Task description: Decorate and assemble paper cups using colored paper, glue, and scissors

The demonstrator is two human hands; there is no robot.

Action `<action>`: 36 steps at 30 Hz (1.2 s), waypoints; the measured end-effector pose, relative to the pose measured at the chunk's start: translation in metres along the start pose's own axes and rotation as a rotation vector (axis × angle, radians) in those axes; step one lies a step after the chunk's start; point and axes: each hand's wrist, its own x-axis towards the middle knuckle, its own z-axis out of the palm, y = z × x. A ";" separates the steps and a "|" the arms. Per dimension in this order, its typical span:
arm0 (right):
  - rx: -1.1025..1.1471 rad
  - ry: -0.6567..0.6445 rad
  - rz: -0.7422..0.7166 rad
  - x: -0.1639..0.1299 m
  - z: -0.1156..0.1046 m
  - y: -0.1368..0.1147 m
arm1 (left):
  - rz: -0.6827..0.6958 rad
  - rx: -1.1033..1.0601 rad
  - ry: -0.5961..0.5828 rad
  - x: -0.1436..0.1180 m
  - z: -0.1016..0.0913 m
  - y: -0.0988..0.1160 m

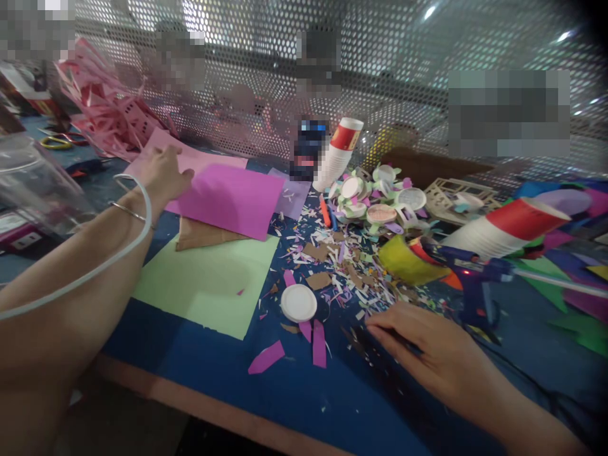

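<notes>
Magenta sheet: one; lies beside the left hand, extending rightward from its thumb, over part of the pale pink sheet and the cardboard.
Long axis: roughly left to right, dipping a little towards the person at its right end.
Nearer hand: left hand; the right hand is well apart, across the table.
Left fingers: spread over the pale pink sheet, thumb apart from them at the magenta edge; firm contact not confirmed.
Right fingers: tips close together, just beside a dark slender item; blurred, cannot tell whether they grip it.
Cardboard: one piece visible below the magenta sheet, overlapping the green sheet.
Green sheet: one, nearer the person.
Lilac sheet: one, partly covered, beyond the magenta sheet's right end.
White disc: one set apart, between the hands.
Purple strips: four around the disc, one well separate.
Decorated discs: one heap, overlapping; count not reliable.
Cup stacks: two, one beyond the scraps, one at right.
Glue gun: one, beyond the right hand; small red light showing.
Paper scraps: numerous, uncounted.
</notes>
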 end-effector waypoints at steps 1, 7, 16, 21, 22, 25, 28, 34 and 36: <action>0.008 -0.004 0.006 0.000 0.000 0.000 | -0.033 0.011 0.047 -0.004 -0.002 0.010; 0.026 -0.020 0.035 0.002 0.004 0.001 | 0.274 -0.031 -0.272 -0.032 -0.005 0.092; 0.064 -0.003 0.051 0.001 0.005 -0.004 | 0.445 0.373 -0.384 -0.041 0.010 0.087; 0.053 0.020 0.033 0.000 0.006 -0.004 | 0.651 -0.006 -0.514 -0.057 -0.001 0.118; 0.054 0.024 0.034 0.000 0.006 -0.003 | 0.702 -0.102 -0.549 -0.062 -0.003 0.127; 0.060 0.018 0.044 -0.001 0.006 -0.004 | 0.756 -0.214 -0.646 -0.078 -0.003 0.147; 0.057 0.014 0.043 0.000 0.005 -0.005 | 0.839 -0.243 -0.590 -0.086 0.004 0.158; 0.044 0.029 0.037 0.001 0.004 -0.006 | 0.916 -0.241 -0.457 -0.086 0.016 0.170; 0.046 0.039 0.040 0.001 0.004 -0.007 | 0.846 -0.260 -0.348 -0.086 0.018 0.174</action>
